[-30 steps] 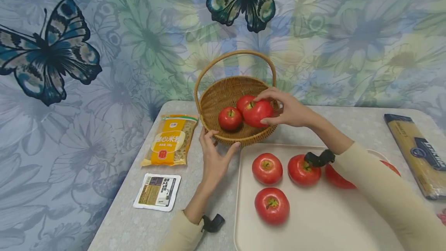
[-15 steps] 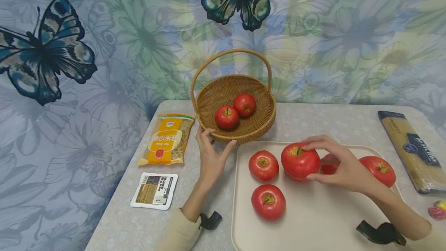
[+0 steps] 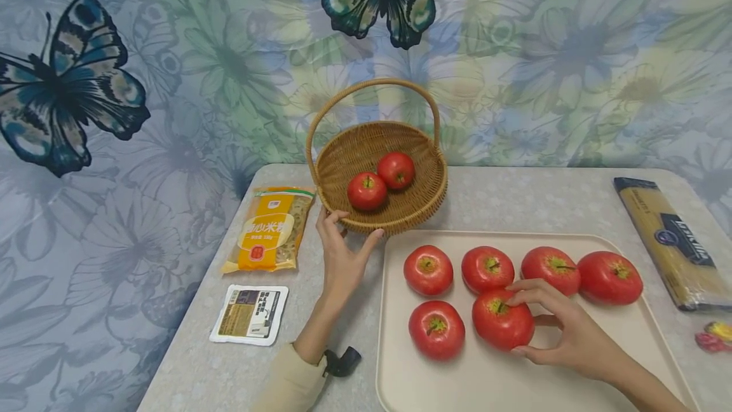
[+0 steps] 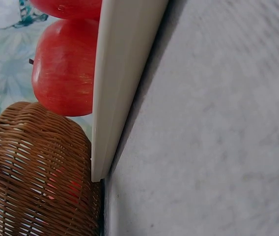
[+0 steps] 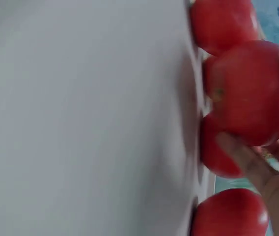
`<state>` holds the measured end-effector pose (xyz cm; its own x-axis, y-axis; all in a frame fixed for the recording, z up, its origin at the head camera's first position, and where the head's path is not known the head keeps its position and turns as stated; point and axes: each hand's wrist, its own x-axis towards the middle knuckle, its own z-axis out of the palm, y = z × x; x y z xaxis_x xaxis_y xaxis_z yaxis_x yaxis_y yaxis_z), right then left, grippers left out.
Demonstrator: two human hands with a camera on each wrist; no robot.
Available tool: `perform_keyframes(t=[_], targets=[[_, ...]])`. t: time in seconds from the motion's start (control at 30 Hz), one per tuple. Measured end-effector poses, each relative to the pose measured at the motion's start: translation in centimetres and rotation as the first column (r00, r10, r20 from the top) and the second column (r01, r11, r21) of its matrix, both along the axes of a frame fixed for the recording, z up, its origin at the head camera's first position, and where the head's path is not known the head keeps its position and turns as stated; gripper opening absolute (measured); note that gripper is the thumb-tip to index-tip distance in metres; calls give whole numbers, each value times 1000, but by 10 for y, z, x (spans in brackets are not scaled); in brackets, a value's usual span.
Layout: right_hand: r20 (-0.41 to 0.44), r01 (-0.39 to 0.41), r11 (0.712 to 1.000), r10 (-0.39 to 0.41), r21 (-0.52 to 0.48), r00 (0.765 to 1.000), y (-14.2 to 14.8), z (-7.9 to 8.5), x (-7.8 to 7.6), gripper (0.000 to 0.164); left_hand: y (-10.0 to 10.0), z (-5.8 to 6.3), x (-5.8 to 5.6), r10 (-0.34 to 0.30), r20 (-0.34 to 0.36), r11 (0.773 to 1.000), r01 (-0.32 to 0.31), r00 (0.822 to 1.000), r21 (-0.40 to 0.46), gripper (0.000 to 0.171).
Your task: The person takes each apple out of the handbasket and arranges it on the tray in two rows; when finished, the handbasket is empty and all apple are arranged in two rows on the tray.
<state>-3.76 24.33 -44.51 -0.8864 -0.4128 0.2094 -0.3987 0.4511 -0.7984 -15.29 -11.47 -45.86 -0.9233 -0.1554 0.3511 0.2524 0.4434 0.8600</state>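
Note:
In the head view my right hand point(image 3: 572, 329) pinches a red apple point(image 3: 502, 321) between thumb and fingers, low over the cream tray point(image 3: 474, 386). The right wrist view shows this apple point(image 5: 252, 93) close up, other apples behind it. My left hand point(image 3: 345, 259) holds the front rim of a wicker basket point(image 3: 420, 212), fingers at its left front edge and thumb lower on the front. Two apples lie inside, one at the front point(image 3: 366, 191) and one behind it point(image 3: 396, 170). In the left wrist view a fingertip touches the basket's weave point(image 4: 36, 167).
Several more apples stand on the tray, including one at its left front point(image 3: 437, 330) and one at the far right point(image 3: 610, 278). A yellow food bag point(image 3: 271, 229) and a white-edged packet point(image 3: 250, 315) lie left. A long pasta pack point(image 3: 671, 243) lies right.
My right hand has taken an apple out of the basket, set it on the tray's back row, and now holds an apple nearer the front. My left hand stays at the basket.

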Motion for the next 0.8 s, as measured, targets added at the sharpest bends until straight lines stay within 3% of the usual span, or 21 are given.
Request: perform_keyframes(t=[0.17,0.5,0.63,0.8], targets=[[-5,-22,999,22,41,1000,-3,-8,2,61,0,1,0,-5,7,1000,5,1000,3,69],[-12,-41,992,42,119,999,-6,-8,3,59,-1,3,1,-9,-15,1000,9,1000,4,69],[-27,-38,986,43,164,999,-5,-2,4,61,-1,2,2,-10,-17,1000,10,1000,9,69],[-146,-23,986,47,162,988,0,17,-3,67,-1,1,1,-15,-9,1000,15,1000,14,69]])
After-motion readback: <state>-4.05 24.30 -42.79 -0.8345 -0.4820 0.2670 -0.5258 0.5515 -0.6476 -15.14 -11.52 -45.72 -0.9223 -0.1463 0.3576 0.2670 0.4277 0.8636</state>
